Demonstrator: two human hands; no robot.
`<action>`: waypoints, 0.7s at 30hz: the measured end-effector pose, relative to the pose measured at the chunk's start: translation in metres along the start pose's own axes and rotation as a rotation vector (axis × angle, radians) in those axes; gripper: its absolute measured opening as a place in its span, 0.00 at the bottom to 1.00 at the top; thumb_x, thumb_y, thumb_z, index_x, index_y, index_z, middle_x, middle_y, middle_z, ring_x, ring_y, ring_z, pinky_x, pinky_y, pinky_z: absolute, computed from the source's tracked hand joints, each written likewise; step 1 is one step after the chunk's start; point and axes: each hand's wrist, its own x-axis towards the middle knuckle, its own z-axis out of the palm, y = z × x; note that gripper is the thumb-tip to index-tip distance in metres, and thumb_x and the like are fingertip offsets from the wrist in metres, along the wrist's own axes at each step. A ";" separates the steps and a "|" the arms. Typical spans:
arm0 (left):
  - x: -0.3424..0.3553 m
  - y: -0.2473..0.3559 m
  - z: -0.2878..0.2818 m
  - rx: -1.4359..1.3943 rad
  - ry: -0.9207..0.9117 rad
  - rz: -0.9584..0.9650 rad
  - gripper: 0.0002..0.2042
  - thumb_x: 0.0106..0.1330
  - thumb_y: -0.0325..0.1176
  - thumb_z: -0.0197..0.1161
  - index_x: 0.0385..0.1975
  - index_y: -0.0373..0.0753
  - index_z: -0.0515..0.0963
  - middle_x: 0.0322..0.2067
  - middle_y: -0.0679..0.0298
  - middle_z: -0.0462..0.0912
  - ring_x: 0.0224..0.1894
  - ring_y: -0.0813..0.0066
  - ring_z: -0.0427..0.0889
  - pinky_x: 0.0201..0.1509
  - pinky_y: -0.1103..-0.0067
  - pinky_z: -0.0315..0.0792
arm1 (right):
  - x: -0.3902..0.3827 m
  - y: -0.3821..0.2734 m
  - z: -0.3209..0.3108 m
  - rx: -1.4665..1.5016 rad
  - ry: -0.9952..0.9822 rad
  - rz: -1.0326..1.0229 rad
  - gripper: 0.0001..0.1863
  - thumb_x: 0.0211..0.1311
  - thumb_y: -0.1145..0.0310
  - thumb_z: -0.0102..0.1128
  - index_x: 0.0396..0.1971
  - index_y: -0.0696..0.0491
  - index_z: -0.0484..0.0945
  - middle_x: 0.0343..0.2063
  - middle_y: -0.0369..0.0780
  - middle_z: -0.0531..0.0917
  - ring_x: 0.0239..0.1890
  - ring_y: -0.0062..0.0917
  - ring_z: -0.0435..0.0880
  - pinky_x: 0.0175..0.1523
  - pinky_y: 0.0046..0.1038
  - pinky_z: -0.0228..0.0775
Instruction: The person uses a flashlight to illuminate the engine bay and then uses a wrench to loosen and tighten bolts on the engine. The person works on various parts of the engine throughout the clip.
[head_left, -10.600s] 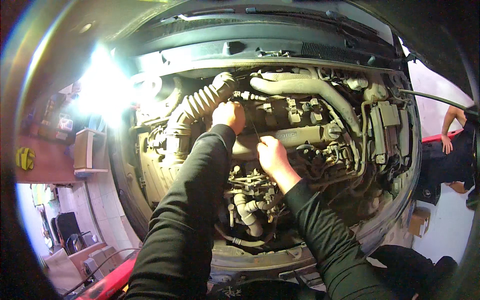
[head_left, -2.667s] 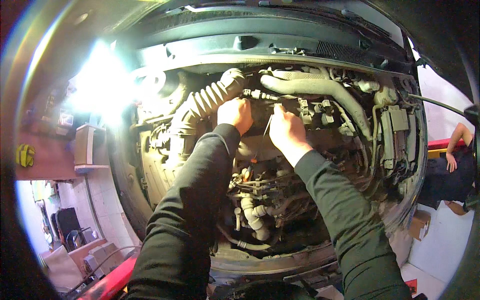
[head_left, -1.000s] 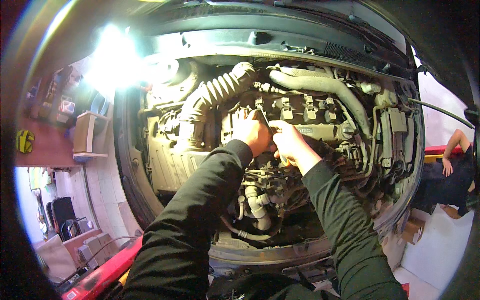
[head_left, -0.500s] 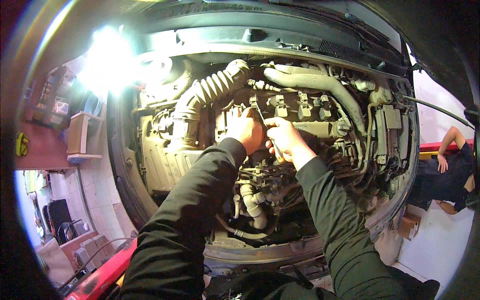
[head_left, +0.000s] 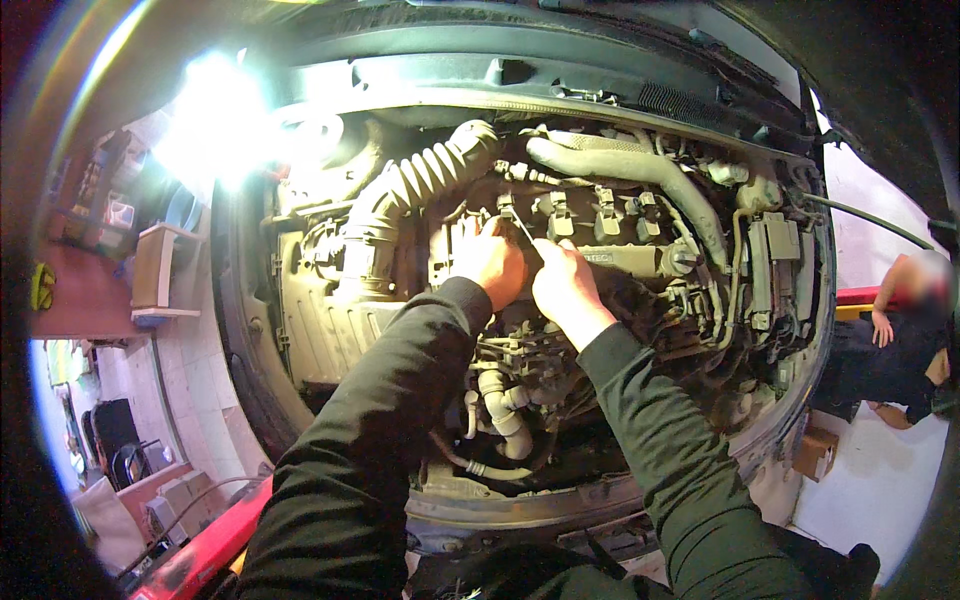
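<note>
My right hand (head_left: 568, 288) is closed around a slim screwdriver, and its handle is hidden inside my fist. The thin metal shaft (head_left: 524, 228) slants up and left to the leftmost ignition coil connector (head_left: 507, 208) on the engine. Close beside it, my left hand (head_left: 494, 264) is bent over the engine's left end, just below that connector. Its fingers are curled, and whatever lies under them is hidden. More ignition coils (head_left: 608, 216) stand in a row to the right. The engine cover (head_left: 630, 260) with its round oil filler cap (head_left: 680, 261) lies right of my hands.
A ribbed intake hose (head_left: 412, 180) curves above the airbox (head_left: 340, 335) on the left. A thick pipe (head_left: 640, 170) runs behind the coils. A bright lamp (head_left: 215, 125) glares at upper left. At the far right another person's hand (head_left: 882, 328) hangs near a cardboard box (head_left: 815, 453).
My right hand has rolled over and shifted slightly down; the yellowish handle end seen below it before is now covered. My left hand stays almost in place.
</note>
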 end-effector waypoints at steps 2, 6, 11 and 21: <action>0.001 -0.001 0.005 0.014 0.042 0.019 0.16 0.69 0.41 0.63 0.35 0.34 0.93 0.45 0.50 0.93 0.67 0.48 0.78 0.68 0.50 0.66 | 0.000 0.000 -0.001 -0.050 -0.015 -0.011 0.28 0.66 0.80 0.53 0.67 0.61 0.80 0.55 0.61 0.84 0.60 0.60 0.85 0.70 0.47 0.77; 0.002 0.000 0.007 0.066 0.106 -0.024 0.16 0.68 0.41 0.63 0.34 0.34 0.93 0.45 0.51 0.93 0.68 0.47 0.78 0.68 0.49 0.66 | -0.005 0.001 0.001 -0.037 -0.108 -0.081 0.36 0.63 0.83 0.51 0.75 0.65 0.70 0.63 0.64 0.76 0.67 0.62 0.78 0.74 0.46 0.74; 0.001 -0.002 0.010 0.053 0.060 0.005 0.17 0.69 0.39 0.62 0.40 0.31 0.92 0.52 0.42 0.90 0.68 0.44 0.77 0.69 0.48 0.67 | -0.009 0.002 -0.006 -0.022 -0.202 -0.144 0.39 0.65 0.83 0.49 0.79 0.70 0.62 0.69 0.69 0.71 0.73 0.64 0.74 0.77 0.46 0.72; -0.002 -0.006 0.012 0.032 -0.072 0.004 0.20 0.69 0.37 0.60 0.49 0.28 0.88 0.57 0.43 0.88 0.65 0.46 0.79 0.71 0.48 0.67 | -0.009 0.012 0.014 -0.046 -0.110 -0.116 0.35 0.72 0.79 0.48 0.80 0.64 0.64 0.68 0.68 0.74 0.68 0.62 0.81 0.73 0.48 0.76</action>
